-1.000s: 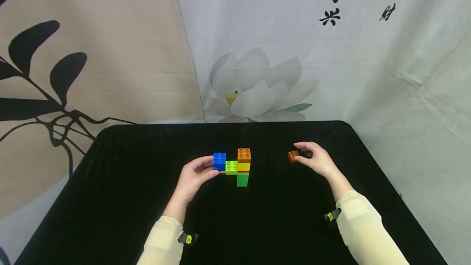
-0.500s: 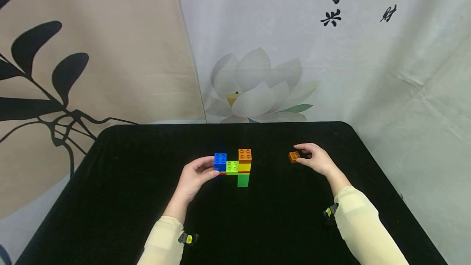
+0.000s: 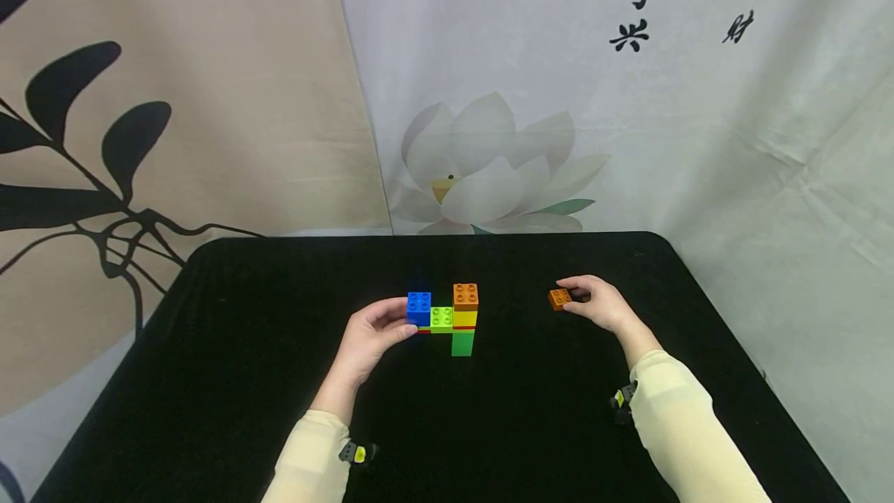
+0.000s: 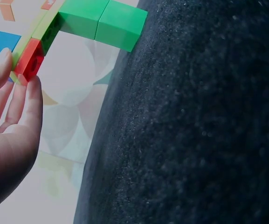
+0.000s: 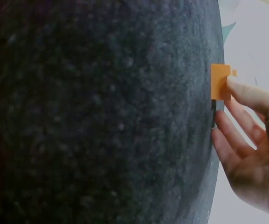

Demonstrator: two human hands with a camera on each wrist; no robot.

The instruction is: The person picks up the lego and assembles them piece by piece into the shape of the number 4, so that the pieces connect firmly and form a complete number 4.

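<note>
My left hand [image 3: 373,334] grips the left end of a joined toy-brick build, thumb in front and fingers behind. On top of that end sits a blue brick [image 3: 419,308], with a lime brick [image 3: 441,319] beside it. At the right end an orange brick [image 3: 465,296] caps a yellow brick [image 3: 464,318], above a green leg [image 4: 99,23]. A red brick [image 4: 29,59] shows underneath, by my fingertips. To the right, my right hand [image 3: 602,307] pinches a loose orange brick [image 5: 220,82] between thumb and fingers, low over the black cloth.
A black cloth-covered table [image 3: 517,425] lies under both hands. Close behind its far edge hangs a printed curtain [image 3: 503,169] with a lotus and dark leaves. Both wrists carry small dark devices [image 3: 621,396] at the sleeves.
The fingers of my right hand have drawn in closer around the loose orange brick, and the right forearm has shifted slightly left. My left hand and the brick build stay put.
</note>
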